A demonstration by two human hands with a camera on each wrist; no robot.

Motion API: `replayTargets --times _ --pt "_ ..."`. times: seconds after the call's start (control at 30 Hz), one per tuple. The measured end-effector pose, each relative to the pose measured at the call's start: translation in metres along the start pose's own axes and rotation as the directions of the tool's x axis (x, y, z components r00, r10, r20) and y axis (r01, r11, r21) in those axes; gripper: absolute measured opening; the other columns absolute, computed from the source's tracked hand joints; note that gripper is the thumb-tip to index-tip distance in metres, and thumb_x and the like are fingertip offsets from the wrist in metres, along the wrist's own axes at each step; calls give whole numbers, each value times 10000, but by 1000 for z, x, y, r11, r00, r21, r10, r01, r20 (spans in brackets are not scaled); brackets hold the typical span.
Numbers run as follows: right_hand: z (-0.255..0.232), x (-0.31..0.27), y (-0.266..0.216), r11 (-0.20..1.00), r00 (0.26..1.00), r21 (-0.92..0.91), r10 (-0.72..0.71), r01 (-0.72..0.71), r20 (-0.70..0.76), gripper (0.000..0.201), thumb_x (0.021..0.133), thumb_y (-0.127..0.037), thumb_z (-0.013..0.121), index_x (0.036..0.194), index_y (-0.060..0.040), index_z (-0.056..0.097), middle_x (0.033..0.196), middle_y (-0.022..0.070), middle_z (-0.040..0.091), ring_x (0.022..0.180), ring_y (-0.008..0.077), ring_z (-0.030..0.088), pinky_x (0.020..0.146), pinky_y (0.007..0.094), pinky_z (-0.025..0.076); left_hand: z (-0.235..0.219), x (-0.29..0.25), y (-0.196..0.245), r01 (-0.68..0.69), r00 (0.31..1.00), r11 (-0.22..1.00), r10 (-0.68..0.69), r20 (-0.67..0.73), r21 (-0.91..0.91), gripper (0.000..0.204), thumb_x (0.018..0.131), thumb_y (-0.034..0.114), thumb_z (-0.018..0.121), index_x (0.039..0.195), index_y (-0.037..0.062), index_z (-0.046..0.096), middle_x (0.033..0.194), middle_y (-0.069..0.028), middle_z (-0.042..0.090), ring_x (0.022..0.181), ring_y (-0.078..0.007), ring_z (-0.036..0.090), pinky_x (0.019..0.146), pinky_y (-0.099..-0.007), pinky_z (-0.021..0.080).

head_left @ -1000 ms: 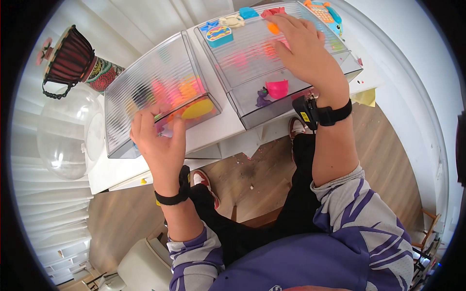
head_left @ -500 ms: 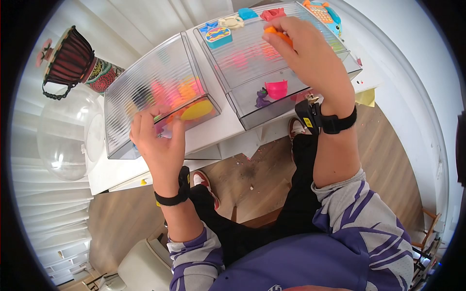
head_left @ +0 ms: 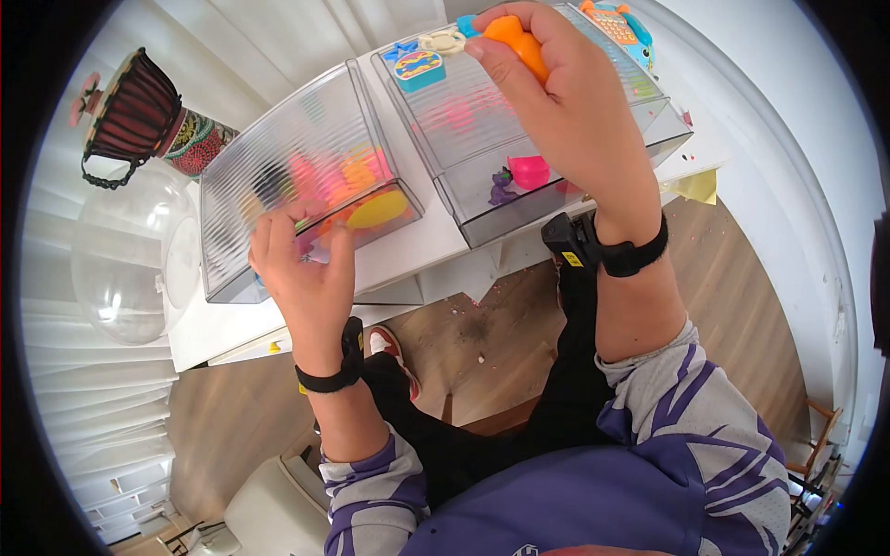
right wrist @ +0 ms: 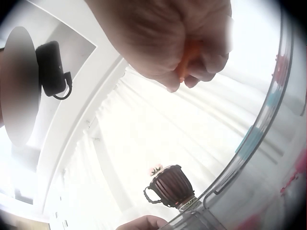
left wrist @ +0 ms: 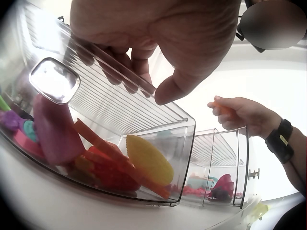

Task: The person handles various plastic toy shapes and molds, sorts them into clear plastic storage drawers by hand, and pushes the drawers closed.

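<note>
In the head view my right hand (head_left: 579, 97) holds a smooth, rounded orange toy (head_left: 515, 46) between thumb and fingers, raised above the right clear bin (head_left: 436, 181). Its lower part is hidden in the hand. My left hand (head_left: 301, 269) rests at the front edge of the left clear bin (head_left: 232, 232), fingers on the ribbed lid (left wrist: 120, 103) and thumb along the rim. Behind that bin's front wall, the left wrist view shows a yellow oval piece (left wrist: 149, 160), an orange strip (left wrist: 120, 160) and a pinkish-purple toy (left wrist: 55, 129).
On the right bin's lid sit a teal patterned box (head_left: 419, 70), a blue star (head_left: 399, 50) and a cream piece (head_left: 442, 41). Inside its front are a pink cup (head_left: 529, 171) and a purple figure (head_left: 502, 189). A toy phone (head_left: 621, 32), a drum (head_left: 139, 116) and a clear dome (head_left: 125, 269) stand around.
My right hand has taken hold of the orange toy from the right bin's lid and lifted it up toward the camera. The left hand has stayed in place.
</note>
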State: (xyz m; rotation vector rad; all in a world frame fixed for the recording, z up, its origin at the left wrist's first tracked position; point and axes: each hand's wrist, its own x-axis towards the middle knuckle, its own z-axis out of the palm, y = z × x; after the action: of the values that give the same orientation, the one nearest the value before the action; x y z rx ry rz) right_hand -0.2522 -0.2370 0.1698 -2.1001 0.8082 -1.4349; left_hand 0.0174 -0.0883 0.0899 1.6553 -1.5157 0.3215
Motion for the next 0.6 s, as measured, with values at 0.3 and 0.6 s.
replayTargets --times 0.3,0.6 --pt "2 -7 -4 987 967 -104 140 -121 212 310 1167 -329 733 1258 -35 763 941 82 745 796 189 665 755 339 533 1 0 -1 49 998 998 -48 29 -33 253 890 143 862 1117 106 757 1022 -54 669 1046 -297 636 1044 -443 424" --pt "12 -11 7 986 978 -77 -131 145 163 419 1063 -374 831 1189 -11 666 884 222 710 794 433 685 724 480 534 -1 1 3 21 1000 1000 -21 10 8 236 873 13 842 1092 24 752 1078 -116 745 1006 -300 693 908 -427 544"
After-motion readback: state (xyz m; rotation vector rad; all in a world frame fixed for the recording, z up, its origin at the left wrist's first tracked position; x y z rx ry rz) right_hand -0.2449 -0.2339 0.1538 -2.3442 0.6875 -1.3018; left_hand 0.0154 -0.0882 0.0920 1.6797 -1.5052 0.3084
